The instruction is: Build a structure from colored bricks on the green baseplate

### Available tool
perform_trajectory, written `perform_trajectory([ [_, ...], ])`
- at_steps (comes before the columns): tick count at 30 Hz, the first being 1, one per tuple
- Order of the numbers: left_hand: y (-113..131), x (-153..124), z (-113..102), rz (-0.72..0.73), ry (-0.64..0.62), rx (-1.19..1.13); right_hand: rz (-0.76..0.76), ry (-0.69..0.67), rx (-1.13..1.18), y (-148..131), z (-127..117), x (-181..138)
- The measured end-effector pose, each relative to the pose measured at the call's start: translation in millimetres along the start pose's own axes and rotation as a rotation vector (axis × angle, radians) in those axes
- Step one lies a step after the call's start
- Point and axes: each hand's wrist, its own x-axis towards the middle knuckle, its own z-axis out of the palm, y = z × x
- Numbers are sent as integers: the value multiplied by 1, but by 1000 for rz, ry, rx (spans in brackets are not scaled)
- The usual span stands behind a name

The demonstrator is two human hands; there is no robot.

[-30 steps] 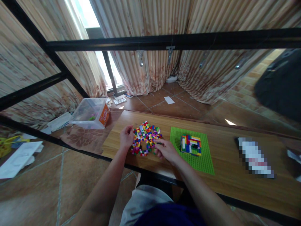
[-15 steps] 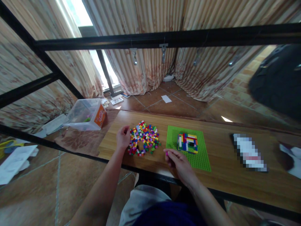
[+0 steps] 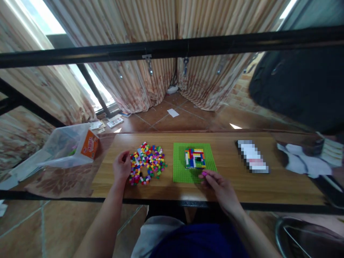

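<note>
Head view, looking down: we had our right hand pinched shut on a small magenta plastic brick, thumb & fingertips clamped on it, just over the near edge of the flat bright-green studded baseplate, toward its right side. Fingertip pinch prob. because the piece was so tiny; a fuller grip would have buried it. On the baseplate's far half sat a low multicoloured brick build w/ a hollow centre, close to the held brick but not touching it. The baseplate lay flat on the light wooden desk, towards its front edge, prob. for easy reach. Our left hand rested on the desk against the left side of the loose pile of small mixed-colour bricks. Its fingers were curled in, & we couldn't tell if they closed on anything. It seemed parked there to fence the pile. Left of the desk lay a clear plastic box w/ an orange label.
</note>
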Motion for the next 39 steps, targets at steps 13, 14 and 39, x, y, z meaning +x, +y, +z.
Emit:
perform_trajectory([
  [13, 9, 1, -4, -64, -22, 21, -211, 273, -42, 4, -3, 28],
  [14, 8, 2, -3, -66, -23, 19, -223, 281, -56, 4, -3, 29],
  [39, 0, 2, -1, -56, -13, 18, -322, 487, -403, 12, 16, 33],
])
